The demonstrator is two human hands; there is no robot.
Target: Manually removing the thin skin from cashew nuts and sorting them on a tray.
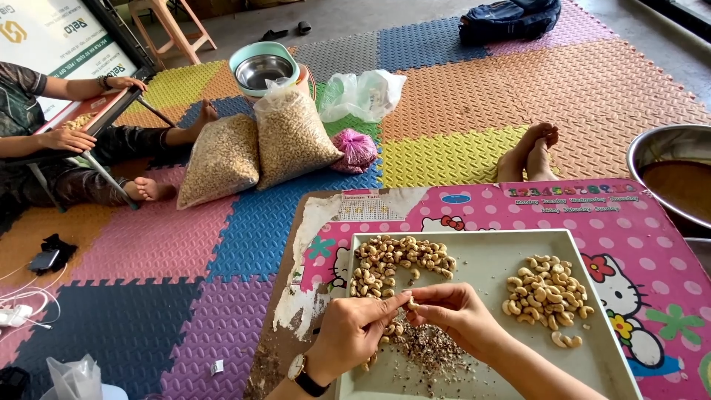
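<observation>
Single cashew nut (409, 302) pinched between fingertips of left hand (354, 332) and right hand (453, 311), held over grey tray (489, 259). Unpeeled pile (396, 263) at tray's far left, peeled pile (546, 290) at right.

Bright daylight falls on a floor of interlocking foam mats (459, 89) in many colours; bare concrete (348, 15) lies beyond, far side.

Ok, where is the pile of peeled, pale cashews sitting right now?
In the head view, the peeled cashews lie on the right side of the grey tray, just right of the right hand, across from the unpeeled pile at the tray's left.
</observation>
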